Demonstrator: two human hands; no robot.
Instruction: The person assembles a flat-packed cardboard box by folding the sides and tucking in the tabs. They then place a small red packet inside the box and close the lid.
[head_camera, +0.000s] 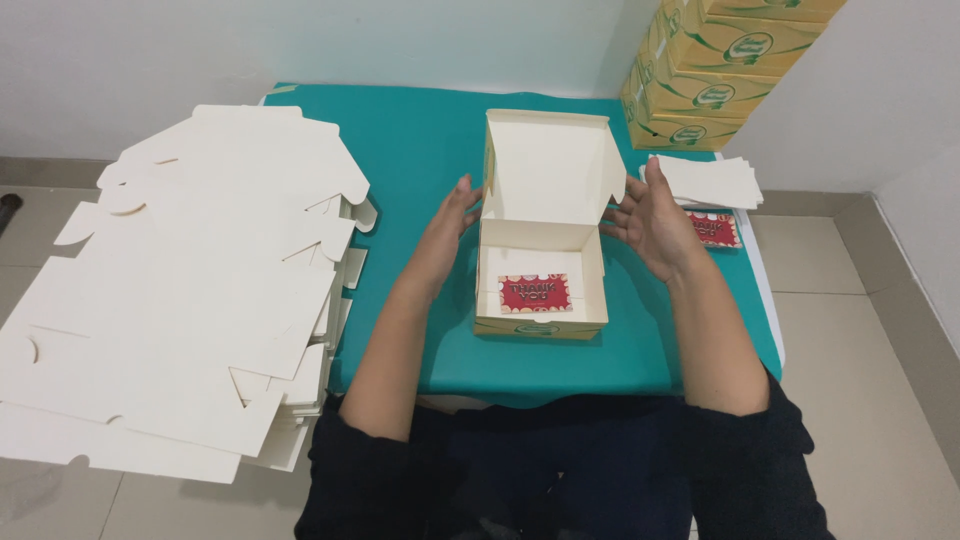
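1. We see the left hand (447, 222) held open, fingers spread, its fingertips at the left wall of an open cream box (541, 240); whether they press the wall or only graze it we cannot tell.
2. The right hand (652, 222) is open too, palm turned toward the box, thumb up beside the lid's right side flap; it grips nothing, and we cannot tell if it touches the flap.
3. The two hands are well apart, with the box standing between them on a teal table (420, 140).
4. The box's lid stands upright at the far side, and its side flaps angle outward toward each hand.
5. Inside the box, on its floor near the front wall, lies a red card (535, 293) with a scalloped border.
6. Just beyond the right hand sits a small stack of cream cards (712, 180), and under that hand's outer edge another red card (715, 229) lies flat.
7. Farther past the right hand, in the corner, yellow-green folded boxes (715, 75) are piled high.
8. Well out from the left hand, a large pile of flat cream box blanks (190, 290) overhangs the table's left edge.
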